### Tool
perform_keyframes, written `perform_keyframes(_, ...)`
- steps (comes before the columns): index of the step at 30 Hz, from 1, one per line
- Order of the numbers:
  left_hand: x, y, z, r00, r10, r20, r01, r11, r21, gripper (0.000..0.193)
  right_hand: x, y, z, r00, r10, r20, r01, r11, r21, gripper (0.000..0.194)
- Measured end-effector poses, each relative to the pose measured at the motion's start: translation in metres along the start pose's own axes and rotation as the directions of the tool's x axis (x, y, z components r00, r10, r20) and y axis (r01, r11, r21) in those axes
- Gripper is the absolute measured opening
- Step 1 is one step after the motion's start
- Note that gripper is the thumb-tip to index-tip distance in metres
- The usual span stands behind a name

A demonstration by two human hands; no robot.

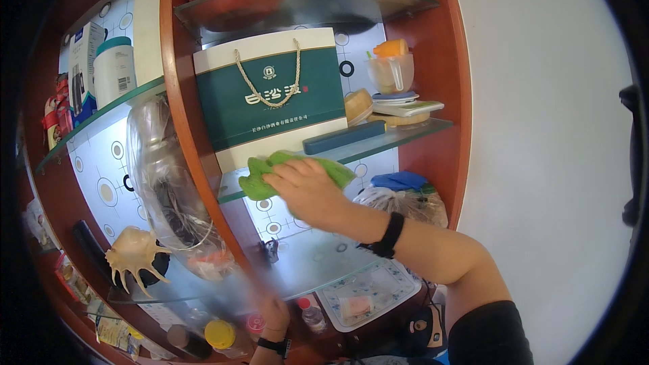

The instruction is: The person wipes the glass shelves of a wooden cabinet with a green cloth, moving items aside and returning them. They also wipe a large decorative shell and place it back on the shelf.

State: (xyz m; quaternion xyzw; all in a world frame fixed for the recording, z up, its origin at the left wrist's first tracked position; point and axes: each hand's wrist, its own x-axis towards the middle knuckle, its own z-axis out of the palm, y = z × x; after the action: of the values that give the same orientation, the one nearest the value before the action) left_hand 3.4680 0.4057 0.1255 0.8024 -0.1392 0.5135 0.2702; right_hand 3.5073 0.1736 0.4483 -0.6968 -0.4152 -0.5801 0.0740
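My right hand (312, 192) presses a green cloth (258, 185) against the front edge of the middle glass shelf (329, 158). Its fingers lie spread over the cloth. Just behind stands a green and white paper gift bag (223, 106) with rope handles, bearing writing. A dark blue oblong case (345, 138) lies on the same shelf to the right of the cloth. Low in the view, my left hand (274, 314) is by the lower glass shelf (314, 263) and the wooden upright (203, 172). Blur hides its fingertips, so whether it grips anything is unclear.
A measuring cup (390, 73) and a stack of small items sit at the shelf's right end. Below are a patterned tray (375, 309), a red-capped bottle (313, 317) and a yellow-lidded jar (221, 335). Left of the upright are a spiny seashell (134, 253) and a plastic-wrapped object (167, 177).
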Motion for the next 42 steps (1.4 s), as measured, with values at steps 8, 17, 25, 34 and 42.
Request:
perform_keyframes(8, 0.003, 0.013, -0.006, 1.000, -0.017, 0.013, 0.018, 0.999, -0.049, 0.036, -0.096, 0.129, -0.084, 0.959, 0.274, 0.077, -0.237, 0.919, -0.316, 0.033)
perform_keyframes(17, -0.001, 0.006, 0.013, 0.978, -0.202, -0.054, 0.196, 0.976, -0.098, 0.033, -0.054, 0.037, -0.012, 0.973, 0.227, -0.031, -0.228, 0.954, -0.193, 0.037)
perform_keyframes(25, 0.009, 0.020, -0.016, 0.995, 0.046, 0.089, -0.062, 0.981, 0.184, 0.031, -0.086, 0.112, -0.065, 0.963, 0.271, 0.004, -0.269, 0.957, -0.112, 0.038)
perform_keyframes(34, 0.018, 0.102, -0.027, 0.991, 0.131, -0.004, -0.129, 0.980, 0.154, 0.032, -0.206, 0.189, -0.163, 0.838, 0.542, -0.071, -0.536, 0.789, -0.301, 0.036)
perform_keyframes(42, 0.094, 0.201, 0.087, 0.810, 0.231, 0.539, -0.021, 0.930, -0.367, 0.071, -0.274, 0.156, -0.117, 0.393, 0.911, 0.129, -0.917, 0.398, -0.015, 0.030)
